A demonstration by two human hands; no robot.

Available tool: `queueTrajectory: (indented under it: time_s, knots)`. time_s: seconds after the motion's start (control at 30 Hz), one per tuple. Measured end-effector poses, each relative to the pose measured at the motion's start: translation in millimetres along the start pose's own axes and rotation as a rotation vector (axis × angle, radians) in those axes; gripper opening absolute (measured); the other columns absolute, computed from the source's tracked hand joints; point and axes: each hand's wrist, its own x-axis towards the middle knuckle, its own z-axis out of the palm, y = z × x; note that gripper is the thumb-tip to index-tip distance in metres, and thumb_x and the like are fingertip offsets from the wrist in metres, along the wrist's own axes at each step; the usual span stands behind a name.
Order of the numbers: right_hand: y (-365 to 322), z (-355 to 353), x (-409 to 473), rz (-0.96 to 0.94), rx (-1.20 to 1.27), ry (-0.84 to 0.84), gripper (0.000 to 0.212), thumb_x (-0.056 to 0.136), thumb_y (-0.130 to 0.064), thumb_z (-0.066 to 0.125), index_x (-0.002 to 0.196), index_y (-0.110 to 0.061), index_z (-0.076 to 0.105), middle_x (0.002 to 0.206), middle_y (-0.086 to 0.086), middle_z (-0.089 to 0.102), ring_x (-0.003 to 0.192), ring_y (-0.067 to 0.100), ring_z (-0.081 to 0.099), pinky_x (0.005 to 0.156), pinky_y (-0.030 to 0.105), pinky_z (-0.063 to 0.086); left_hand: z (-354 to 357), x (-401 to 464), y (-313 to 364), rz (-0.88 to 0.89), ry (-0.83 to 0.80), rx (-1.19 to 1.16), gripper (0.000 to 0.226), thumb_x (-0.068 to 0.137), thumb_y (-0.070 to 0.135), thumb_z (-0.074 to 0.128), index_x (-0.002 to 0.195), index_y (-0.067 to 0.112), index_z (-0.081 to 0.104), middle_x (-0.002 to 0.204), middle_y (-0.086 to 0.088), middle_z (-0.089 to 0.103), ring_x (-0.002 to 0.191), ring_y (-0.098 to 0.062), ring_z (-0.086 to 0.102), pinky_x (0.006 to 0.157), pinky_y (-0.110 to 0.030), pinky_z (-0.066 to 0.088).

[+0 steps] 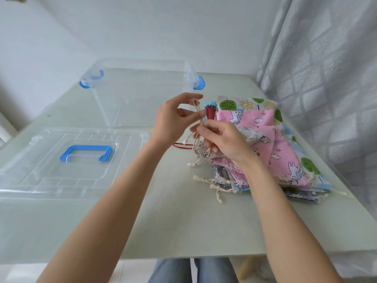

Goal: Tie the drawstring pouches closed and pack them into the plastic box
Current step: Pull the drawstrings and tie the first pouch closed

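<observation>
A pile of printed drawstring pouches point(265, 144) lies on the right of the pale green table, pink ones on top. My left hand point(175, 119) pinches the cream drawstring point(196, 111) of a small beige pouch point(201, 152) and lifts the cord upward. My right hand point(222, 139) grips the same cord lower down, just above the pouch's gathered mouth. The clear plastic box point(142, 92) with blue latches stands open behind my hands, with nothing inside that I can see.
The box's clear lid point(61, 170) with a blue handle point(86, 153) lies flat at the left. A red cord point(181, 146) lies on the table under my hands. A grey curtain point(326, 78) hangs along the right edge.
</observation>
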Motion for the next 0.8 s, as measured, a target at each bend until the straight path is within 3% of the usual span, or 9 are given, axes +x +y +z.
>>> queueTrajectory:
  time_s: [0.13, 0.23, 0.33, 0.43, 0.5, 0.57, 0.63, 0.7, 0.8]
  knots:
    - [9.5, -3.9, 5.6, -0.008, -0.011, 0.092, 0.007, 0.092, -0.014, 0.058, 0.094, -0.013, 0.065, 0.049, -0.006, 0.054, 0.037, 0.006, 0.042, 0.037, 0.016, 0.035, 1.3, -10.6, -18.8, -0.218, -0.133, -0.192, 0.036, 0.096, 0.029, 0.048, 0.131, 0.023, 0.041, 0.109, -0.004, 0.066, 0.090, -0.015, 0.069, 0.082, -0.028, 0.055]
    - [12.7, -6.8, 8.3, -0.002, -0.008, 0.163, 0.008, 0.090, -0.009, 0.060, 0.097, -0.011, 0.061, 0.062, -0.001, 0.065, 0.043, 0.008, 0.048, 0.038, 0.018, 0.039, -3.4, -21.2, -37.2, -0.276, -0.235, -0.134, 0.024, 0.090, 0.019, 0.060, 0.114, 0.018, 0.057, 0.090, -0.004, 0.071, 0.082, -0.016, 0.067, 0.082, -0.030, 0.054]
    - [13.9, -6.1, 10.2, -0.001, -0.004, 0.184, 0.010, 0.089, -0.007, 0.059, 0.097, -0.013, 0.060, 0.082, 0.004, 0.071, 0.049, 0.010, 0.053, 0.040, 0.020, 0.041, -8.0, -22.8, -35.8, -0.231, -0.219, -0.164, 0.011, 0.084, 0.010, 0.067, 0.092, 0.017, 0.066, 0.072, 0.007, 0.070, 0.069, -0.008, 0.065, 0.068, -0.017, 0.051]
    - [10.3, -7.9, 9.1, -0.029, 0.157, 0.156, 0.013, 0.089, -0.001, 0.056, 0.094, -0.012, 0.062, 0.077, -0.003, 0.068, 0.054, 0.006, 0.054, 0.046, 0.018, 0.043, -16.9, -23.9, -25.7, -0.210, -0.232, -0.297, 0.005, 0.086, 0.008, 0.063, 0.085, 0.012, 0.067, 0.066, 0.008, 0.067, 0.062, -0.005, 0.058, 0.064, -0.013, 0.046]
    - [7.3, -12.0, 6.1, -0.033, 0.340, 0.094, 0.015, 0.089, 0.001, 0.054, 0.092, -0.011, 0.063, 0.075, -0.001, 0.067, 0.060, 0.007, 0.056, 0.055, 0.019, 0.045, -19.0, -28.4, -20.6, -0.219, -0.330, -0.338, 0.012, 0.088, 0.017, 0.060, 0.081, 0.013, 0.069, 0.068, 0.005, 0.068, 0.063, -0.009, 0.058, 0.064, -0.017, 0.046]
    - [6.3, -16.3, 2.0, -0.040, 0.411, 0.040, 0.013, 0.088, -0.001, 0.055, 0.091, -0.011, 0.062, 0.074, -0.001, 0.067, 0.065, 0.009, 0.059, 0.058, 0.019, 0.047, -14.4, -30.7, -23.5, -0.202, -0.323, -0.236, 0.015, 0.090, 0.021, 0.058, 0.081, 0.018, 0.070, 0.074, 0.004, 0.069, 0.069, -0.009, 0.060, 0.066, -0.019, 0.047]
    - [7.4, -19.2, -2.9, -0.088, 0.352, 0.017, 0.013, 0.084, 0.000, 0.059, 0.090, -0.011, 0.062, 0.075, -0.004, 0.069, 0.072, 0.009, 0.064, 0.063, 0.018, 0.050, -7.3, -30.8, -28.0, -0.150, -0.250, -0.108, 0.010, 0.088, 0.015, 0.063, 0.088, 0.023, 0.068, 0.083, 0.008, 0.069, 0.079, -0.004, 0.062, 0.074, -0.019, 0.050]
    - [10.0, -19.5, -7.1, -0.143, 0.242, 0.022, 0.020, 0.081, 0.004, 0.062, 0.093, -0.012, 0.063, 0.079, -0.006, 0.072, 0.082, 0.010, 0.068, 0.071, 0.019, 0.053, -0.9, -31.9, -30.0, -0.083, -0.305, -0.048, 0.014, 0.085, 0.013, 0.067, 0.096, 0.022, 0.066, 0.093, 0.009, 0.069, 0.090, -0.003, 0.063, 0.084, -0.020, 0.051]
    - [15.8, -18.5, -8.6, -0.195, 0.074, 0.092, 0.027, 0.079, 0.004, 0.067, 0.096, -0.017, 0.064, 0.088, -0.005, 0.071, 0.086, 0.010, 0.067, 0.080, 0.025, 0.055, 6.8, -35.2, -29.6, -0.080, -0.347, -0.073, 0.012, 0.088, 0.013, 0.063, 0.098, 0.014, 0.069, 0.096, -0.002, 0.071, 0.089, -0.009, 0.066, 0.089, -0.023, 0.050]
